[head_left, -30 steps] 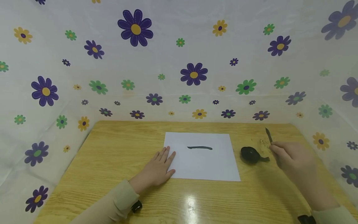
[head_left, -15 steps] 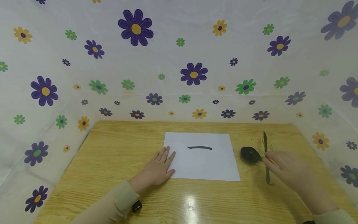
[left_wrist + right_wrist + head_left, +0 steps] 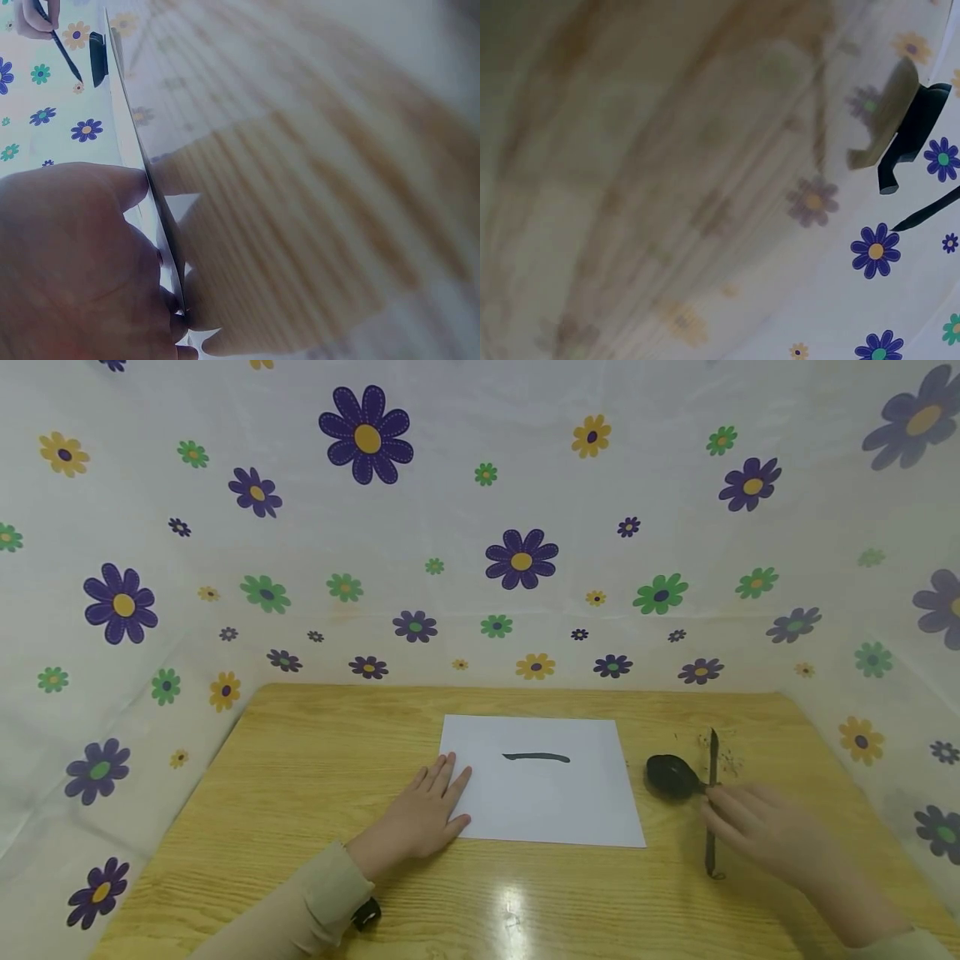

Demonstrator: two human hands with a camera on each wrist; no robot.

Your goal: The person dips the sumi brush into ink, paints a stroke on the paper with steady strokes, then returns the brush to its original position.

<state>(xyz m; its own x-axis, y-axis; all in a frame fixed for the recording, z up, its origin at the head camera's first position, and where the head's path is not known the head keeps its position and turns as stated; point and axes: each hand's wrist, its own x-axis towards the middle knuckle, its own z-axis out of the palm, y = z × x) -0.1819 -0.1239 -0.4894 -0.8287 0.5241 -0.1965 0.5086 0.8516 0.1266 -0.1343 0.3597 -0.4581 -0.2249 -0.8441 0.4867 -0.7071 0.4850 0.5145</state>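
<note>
My left hand (image 3: 420,814) lies flat with fingers spread on the left edge of a white paper sheet (image 3: 570,810). A single dark horizontal stroke (image 3: 536,757) marks the sheet. My right hand (image 3: 772,839) pinches the middle of a dark writing brush (image 3: 711,852) beside a black ink dish (image 3: 670,776) with a short handle. In the left wrist view, the brush (image 3: 66,56) appears raised off the table, near the dish (image 3: 98,60). The right wrist view shows the brush's pointed tip (image 3: 911,221) close to the dish (image 3: 915,127), with the right hand out of sight.
The wooden table (image 3: 315,760) has small dark specks (image 3: 731,760) behind the right hand. A white flower-patterned sheet (image 3: 420,510) encloses its back and sides.
My right hand has moved toward me and slightly left with the brush. The brush has turned from a slant to nearly straight away from me. The left hand stays on the paper.
</note>
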